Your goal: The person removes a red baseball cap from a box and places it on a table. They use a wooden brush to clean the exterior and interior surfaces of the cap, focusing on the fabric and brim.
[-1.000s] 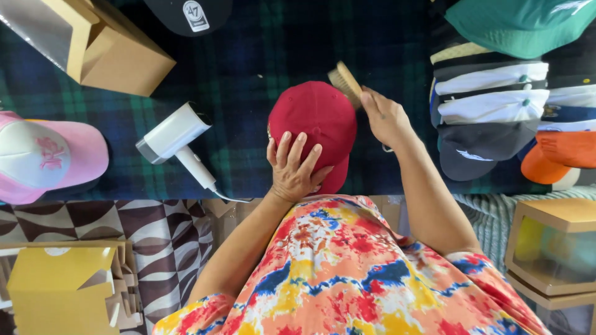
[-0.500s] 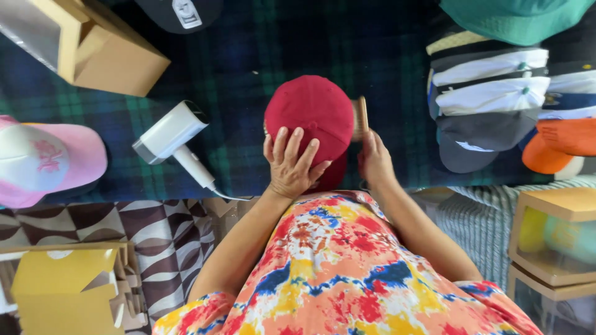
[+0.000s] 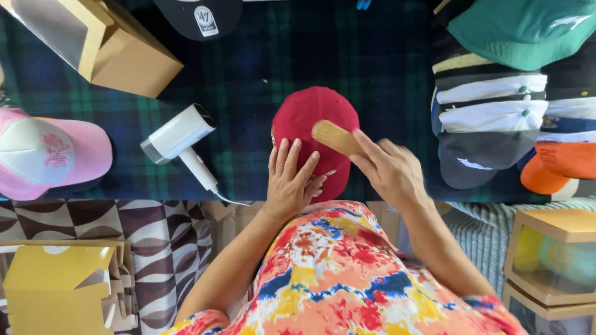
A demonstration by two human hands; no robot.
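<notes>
The red cap (image 3: 313, 127) lies mid-table on dark plaid cloth (image 3: 372, 56), near the front edge. The left hand (image 3: 290, 180) rests flat, fingers spread, on it; the right hand (image 3: 391, 170) grips a wooden brush (image 3: 335, 138) over its crown. A white hairdryer (image 3: 180, 136) lies left, stacked caps (image 3: 490, 111) right; bare cloth beyond.

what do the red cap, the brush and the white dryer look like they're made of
Red cap: matte woven cloth, probably cotton; no shine, soft domed shape.
Brush in the right hand: light wood by its tan, smooth back; the bristles are hidden.
White dryer: smooth hard plastic with a slight gloss, as it looks.
</notes>
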